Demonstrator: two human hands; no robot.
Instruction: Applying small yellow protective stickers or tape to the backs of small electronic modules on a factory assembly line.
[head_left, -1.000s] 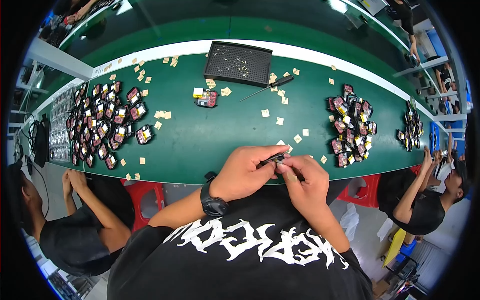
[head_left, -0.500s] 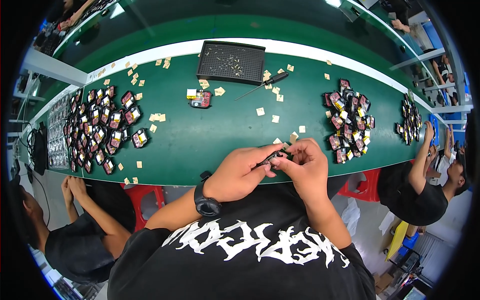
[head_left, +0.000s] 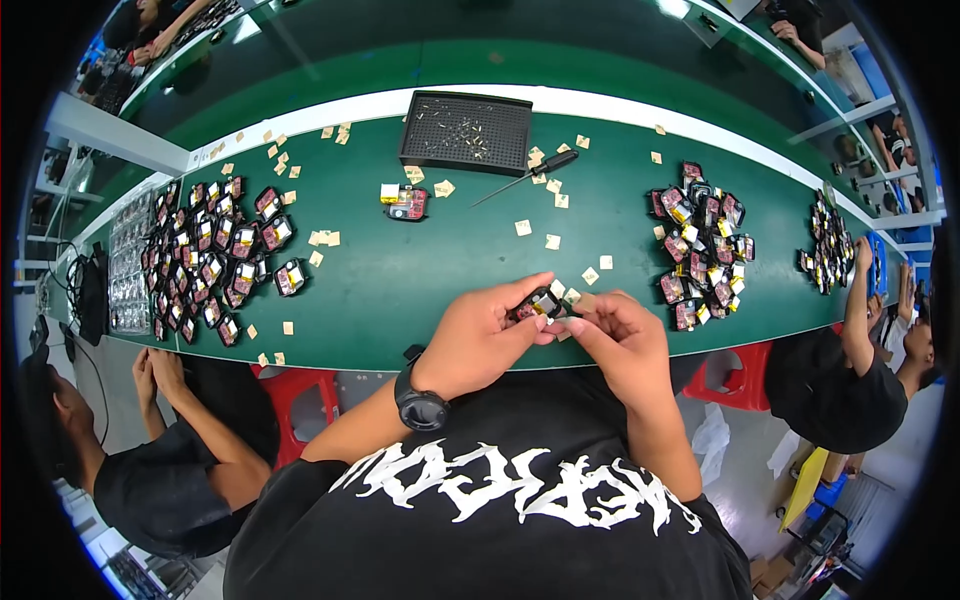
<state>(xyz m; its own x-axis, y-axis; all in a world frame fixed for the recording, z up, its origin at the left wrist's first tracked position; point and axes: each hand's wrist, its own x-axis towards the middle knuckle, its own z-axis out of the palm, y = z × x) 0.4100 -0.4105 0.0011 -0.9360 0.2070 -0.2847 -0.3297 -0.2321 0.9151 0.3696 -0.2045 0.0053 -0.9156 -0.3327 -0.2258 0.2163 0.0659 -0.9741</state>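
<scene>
My left hand (head_left: 485, 335) is closed around a small black-cased electronic unit (head_left: 527, 307), with its board and a white-and-yellow part facing up. Against the unit's right side, my right hand (head_left: 622, 338) has thumb and fingers pinched together. A small pale piece seems to lie between them, but I cannot make out what it is. Both hands are over the table's near edge. Beyond them on the green table (head_left: 450, 260) lie several small beige squares (head_left: 590, 275). Another unit (head_left: 407, 203) with a white-and-yellow part sits farther off by itself.
A black tray (head_left: 415, 150) of small metal pieces stands at the back, with a screwdriver (head_left: 530, 178) beside it. Piles of similar units (head_left: 215, 255) lie left and right (head_left: 700, 245). Clear plastic trays (head_left: 130, 265) line the far left. Co-workers sit on both sides.
The unit in my left hand has tilted so its board and white-and-yellow part now show. My right hand has shifted slightly right and down. The whole view has shifted a little.
</scene>
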